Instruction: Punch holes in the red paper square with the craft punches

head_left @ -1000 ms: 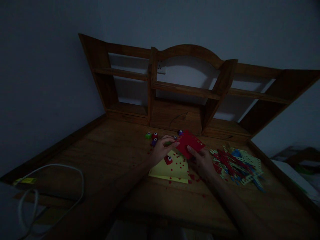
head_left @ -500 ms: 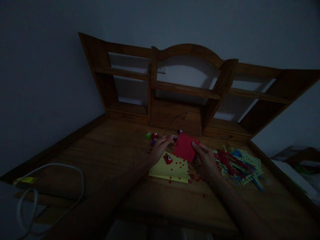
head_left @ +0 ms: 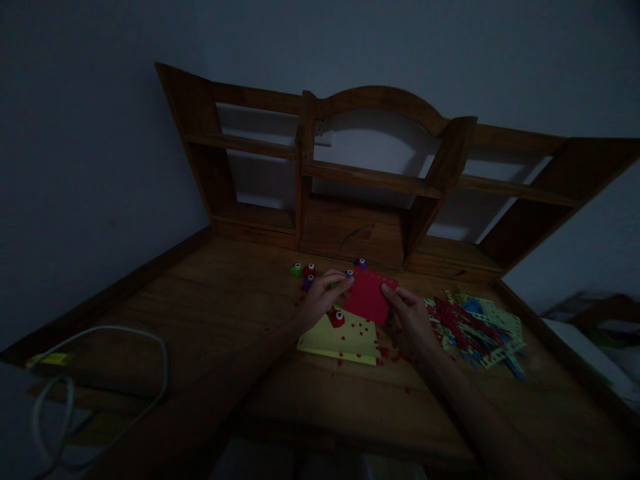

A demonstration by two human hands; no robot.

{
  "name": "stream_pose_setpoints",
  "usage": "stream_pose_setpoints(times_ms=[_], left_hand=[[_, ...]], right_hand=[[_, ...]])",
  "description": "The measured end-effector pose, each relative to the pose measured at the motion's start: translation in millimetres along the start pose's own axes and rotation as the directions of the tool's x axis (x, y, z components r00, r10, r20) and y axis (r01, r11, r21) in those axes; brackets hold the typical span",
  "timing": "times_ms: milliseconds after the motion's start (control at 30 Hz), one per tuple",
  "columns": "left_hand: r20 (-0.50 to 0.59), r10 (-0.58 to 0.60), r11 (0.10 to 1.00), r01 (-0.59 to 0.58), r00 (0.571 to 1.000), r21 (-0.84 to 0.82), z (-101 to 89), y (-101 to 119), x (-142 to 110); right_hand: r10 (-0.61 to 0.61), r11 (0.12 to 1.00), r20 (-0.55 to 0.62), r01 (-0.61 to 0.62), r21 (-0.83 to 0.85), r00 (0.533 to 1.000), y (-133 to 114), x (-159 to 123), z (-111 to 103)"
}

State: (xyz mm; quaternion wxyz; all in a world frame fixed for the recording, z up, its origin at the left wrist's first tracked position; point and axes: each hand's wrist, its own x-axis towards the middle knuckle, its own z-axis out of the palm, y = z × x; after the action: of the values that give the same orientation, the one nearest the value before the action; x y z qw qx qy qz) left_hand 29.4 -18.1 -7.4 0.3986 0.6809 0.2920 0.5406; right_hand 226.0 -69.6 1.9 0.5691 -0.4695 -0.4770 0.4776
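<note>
A square of red paper (head_left: 369,301), with small holes punched along its edges, is held tilted above the desk. My right hand (head_left: 411,316) grips its right side, the thumb lying on top and the other fingers mostly behind. At the paper's upper left edge my left hand (head_left: 323,297) pinches it between thumb and fingers. Below lies a yellow paper sheet (head_left: 337,345) strewn with tiny red punched pieces. A red craft punch (head_left: 338,319) rests on that sheet, and a purple punch (head_left: 361,263) stands just beyond the red paper.
Green (head_left: 296,269), red (head_left: 309,269) and purple punches (head_left: 308,283) stand left of my left hand. A heap of punched paper strips (head_left: 475,333) lies at the right. Behind rises a wooden shelf unit (head_left: 370,175). A white cable (head_left: 163,360) loops at the left edge.
My left hand's thumb and fingers have closed onto the red paper's left edge; before, the fingers were stretched beside it. The red paper and right hand have shifted slightly left.
</note>
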Motion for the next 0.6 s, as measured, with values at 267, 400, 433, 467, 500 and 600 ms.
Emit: stream_pose_setpoints(times_ms=[267,400,433,467,500,600], left_hand=[[0.046,-0.026,0.999,0.024,0.999,0.048,1.7,-4.7,-2.3],[0.087,-0.095,0.995,0.094,0.992,0.021,3.7,-3.0,-4.4],[0.09,-0.114,0.993,0.115,0.989,0.0,4.3,-2.3,-5.0],[0.101,-0.133,0.99,0.136,0.986,-0.023,4.9,-1.6,-5.6],[0.116,-0.147,0.987,0.153,0.982,-0.045,5.3,-1.1,-6.3],[0.165,-0.163,0.983,0.175,0.973,-0.058,5.9,-1.2,-8.1]], right_hand=[[-0.028,0.999,-0.013,0.028,-0.034,1.0,-6.0,-0.1,-0.5],[-0.045,0.998,-0.018,0.044,-0.047,0.999,-8.4,0.6,-1.1],[-0.046,0.998,-0.023,0.045,-0.049,0.999,-8.3,1.0,-1.6],[-0.045,0.998,-0.027,0.043,-0.052,0.999,-8.0,1.5,-2.0],[-0.04,0.998,-0.032,0.038,-0.056,0.999,-7.6,1.8,-2.3],[-0.025,0.997,-0.048,0.022,-0.068,0.999,-6.7,2.0,-2.2]])
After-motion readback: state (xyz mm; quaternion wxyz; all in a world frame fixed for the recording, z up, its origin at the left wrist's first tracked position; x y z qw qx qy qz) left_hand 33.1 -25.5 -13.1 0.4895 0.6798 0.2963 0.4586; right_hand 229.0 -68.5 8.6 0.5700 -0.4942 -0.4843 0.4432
